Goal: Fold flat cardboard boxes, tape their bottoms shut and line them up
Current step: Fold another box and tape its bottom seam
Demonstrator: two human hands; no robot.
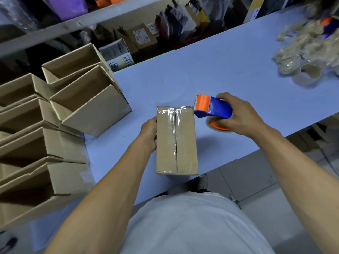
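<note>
Head view: box [177, 140] lying bottom-up on blue counter [229, 74], clear tape shining along centre seam. Left hand [149, 133] gripping box's left side, fingers curled round edge. Right hand [238, 115] grasping tape dispenser [213, 109] just beside box's far right corner. Folded open boxes [55, 116] standing in rows at left.
</note>
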